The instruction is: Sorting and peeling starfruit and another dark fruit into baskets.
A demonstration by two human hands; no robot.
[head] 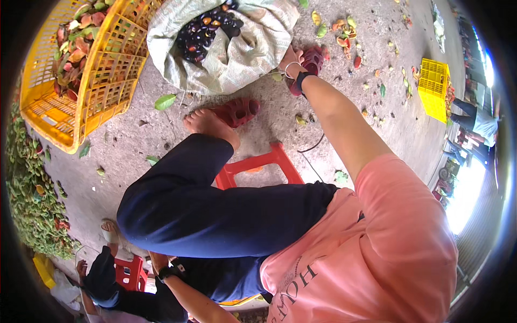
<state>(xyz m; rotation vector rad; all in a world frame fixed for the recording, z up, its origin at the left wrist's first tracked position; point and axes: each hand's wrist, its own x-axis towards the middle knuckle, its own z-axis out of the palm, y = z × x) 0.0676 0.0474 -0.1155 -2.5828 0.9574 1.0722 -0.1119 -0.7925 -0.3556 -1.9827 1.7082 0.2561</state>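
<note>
My right hand (pixel 290 58), with a silver bangle and a black wristband, reaches to the right edge of a white woven sack (pixel 246 60). It overlaps the sack's edge beside a dark red clog (pixel 313 60); its grip is unclear. The sack is rolled open, showing dark glossy seeds (pixel 202 34) and a few orange-brown ones. My left hand (pixel 157 260), below a black wristwatch, is low by my bent knee. My leg hides most of its fingers. My bare foot (pixel 208 125) rests beside another dark red clog (pixel 238 112).
A yellow plastic crate (pixel 113 60) of red and green husks stands left of the sack. Green pods (pixel 32 202) lie heaped at far left. A red plastic stool (pixel 258 161) is beneath my leg. Another person (pixel 109 282) sits at lower left. A yellow crate (pixel 434 89) stands far right.
</note>
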